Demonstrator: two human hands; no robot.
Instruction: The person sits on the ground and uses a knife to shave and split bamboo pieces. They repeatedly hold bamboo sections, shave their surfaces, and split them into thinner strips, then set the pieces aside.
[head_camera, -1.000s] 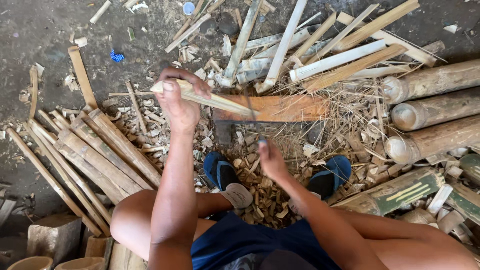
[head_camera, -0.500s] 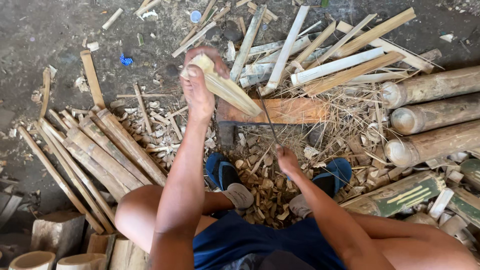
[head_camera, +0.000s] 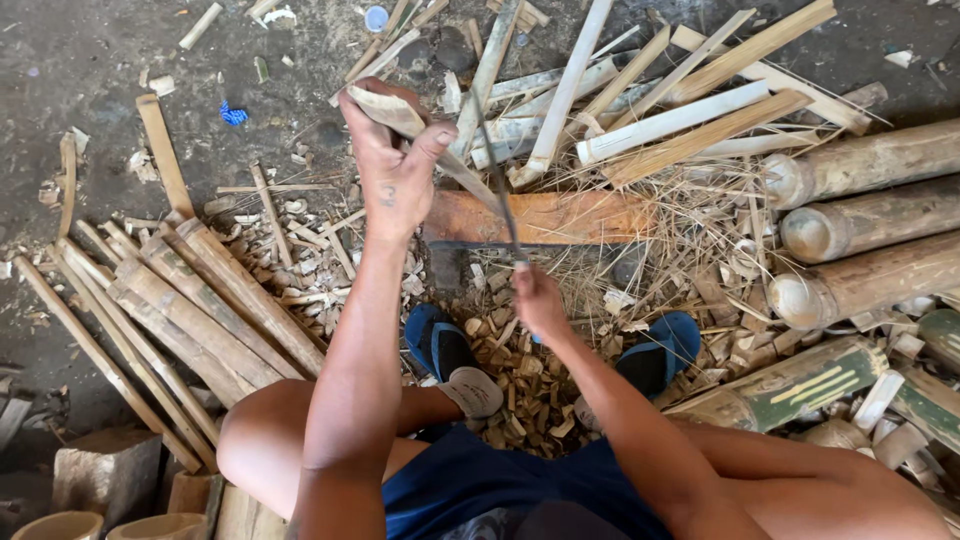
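Note:
My left hand (head_camera: 392, 168) is raised and grips a pale split bamboo strip (head_camera: 432, 140) that slants down to the right. My right hand (head_camera: 537, 298) holds the handle of a thin dark blade (head_camera: 498, 180), whose edge runs up against the strip. Below them lies an orange-brown wooden chopping block (head_camera: 560, 216). I sit low with my feet in blue sandals (head_camera: 434, 340), and a heap of small bamboo chips (head_camera: 515, 375) lies between them.
A row of split bamboo slats (head_camera: 170, 310) lies at the left. Pale long strips (head_camera: 660, 100) are piled at the top right, with thick round bamboo poles (head_camera: 860, 220) at the right. Cut bamboo cups (head_camera: 60, 524) stand at the bottom left on the dirt floor.
My left hand has lifted the bamboo strip up and away from me. My right hand has brought the blade up against the strip.

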